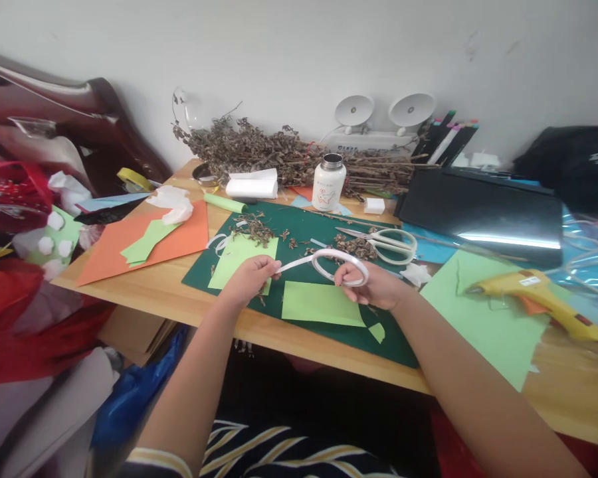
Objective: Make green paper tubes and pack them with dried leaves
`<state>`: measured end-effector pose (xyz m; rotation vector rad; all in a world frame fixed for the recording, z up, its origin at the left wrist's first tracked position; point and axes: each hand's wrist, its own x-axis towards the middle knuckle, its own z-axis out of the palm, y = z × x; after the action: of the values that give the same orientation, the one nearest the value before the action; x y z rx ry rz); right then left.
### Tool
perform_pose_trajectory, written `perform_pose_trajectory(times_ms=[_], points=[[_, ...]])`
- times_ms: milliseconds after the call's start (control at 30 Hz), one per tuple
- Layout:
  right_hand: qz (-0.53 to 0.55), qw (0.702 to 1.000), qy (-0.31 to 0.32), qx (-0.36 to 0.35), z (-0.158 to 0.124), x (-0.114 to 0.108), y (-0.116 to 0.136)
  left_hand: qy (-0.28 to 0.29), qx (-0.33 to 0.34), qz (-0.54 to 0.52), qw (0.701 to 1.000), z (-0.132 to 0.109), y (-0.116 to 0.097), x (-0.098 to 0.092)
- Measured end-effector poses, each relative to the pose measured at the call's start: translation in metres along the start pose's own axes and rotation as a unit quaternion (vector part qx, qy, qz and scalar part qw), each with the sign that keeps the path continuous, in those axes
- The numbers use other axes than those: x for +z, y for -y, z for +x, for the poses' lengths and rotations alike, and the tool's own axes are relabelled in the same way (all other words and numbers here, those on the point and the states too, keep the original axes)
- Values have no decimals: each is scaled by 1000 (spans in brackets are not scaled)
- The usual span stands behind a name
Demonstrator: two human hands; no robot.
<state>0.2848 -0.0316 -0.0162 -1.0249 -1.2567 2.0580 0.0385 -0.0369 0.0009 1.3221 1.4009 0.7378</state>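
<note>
A roll of narrow white tape (339,253) is gripped at its right side by my right hand (366,282), fingers curled round the ring. Its loose end stretches leftward to my left hand (253,275), which pinches it between thumb and fingers. Both hands are above the dark green cutting mat (299,229). Below the tape lies a light green paper rectangle (323,305), with a small green scrap (377,332) by its corner. Another light green sheet (239,255) lies partly under my left hand. Scissors (391,245) rest beyond my right hand, beside crumbled dried leaves (356,245).
A white bottle (329,182) without a lid stands behind the mat, before a pile of dried plant stems (259,149). To the right are a yellow glue gun (538,292) on green paper and a black tablet-like slab (483,212). Orange paper (129,249) lies left.
</note>
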Motion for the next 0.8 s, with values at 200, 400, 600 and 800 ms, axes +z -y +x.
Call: perform_pose_trajectory(times_ms=[200,400,600,800], points=[[21,999,30,-38,-6,-2,3,-32,-10,-28,999,3,8,-3],[-21,987,59,-147,-16,-5,7,-19,-11,-28,999,0,5,-5],[-68,965,-45,-249,-8,-4,-3,32,18,-73,997,-8,-1,-2],[-119,941,-139,-285,-2,-2,-9,62,7,15,998,-16,-4,-1]])
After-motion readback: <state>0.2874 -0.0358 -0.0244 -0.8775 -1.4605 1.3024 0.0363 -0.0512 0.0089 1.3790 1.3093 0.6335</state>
